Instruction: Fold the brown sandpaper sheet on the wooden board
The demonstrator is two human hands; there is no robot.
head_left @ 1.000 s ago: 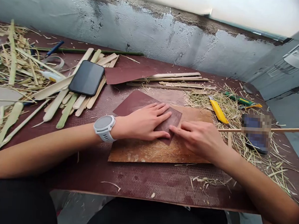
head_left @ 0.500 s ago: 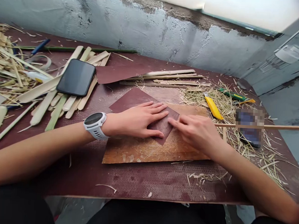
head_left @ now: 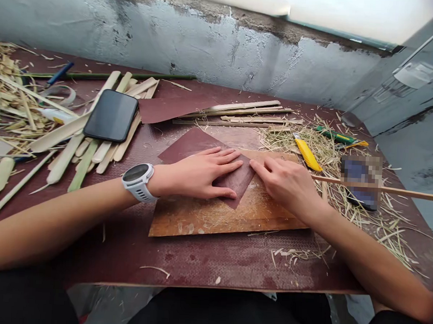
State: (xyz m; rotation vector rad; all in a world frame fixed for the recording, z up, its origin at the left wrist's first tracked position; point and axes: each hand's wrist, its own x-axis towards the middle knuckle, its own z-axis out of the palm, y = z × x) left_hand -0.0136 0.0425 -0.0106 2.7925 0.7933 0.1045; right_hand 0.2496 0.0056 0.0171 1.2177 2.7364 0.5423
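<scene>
My left hand (head_left: 210, 174), with a watch on its wrist, lies flat with fingers spread on a dark red-brown sheet of sandpaper (head_left: 184, 143). The sheet rests on a worn wooden board (head_left: 199, 219). Close by on the right, my right hand (head_left: 286, 182) is closed round a thin bamboo stick (head_left: 400, 190). That stick runs out past my wrist to the right, its far end beyond the picture. Its near end is hidden by my fingers, by the sandpaper's right edge.
Left lie flat bamboo pieces (head_left: 66, 161) with a phone (head_left: 112, 115) on top. A second brown sheet (head_left: 168, 108) and bamboo strips (head_left: 248, 105) are behind. Among shavings (head_left: 276, 138) at right are a yellow cutter (head_left: 307, 153), a green-handled tool (head_left: 336, 135) and a blurred-out phone (head_left: 360, 184).
My right hand has shifted slightly right, and the stick now slopes downward to the right instead of lying nearly level. My left hand stays flat on the sandpaper.
</scene>
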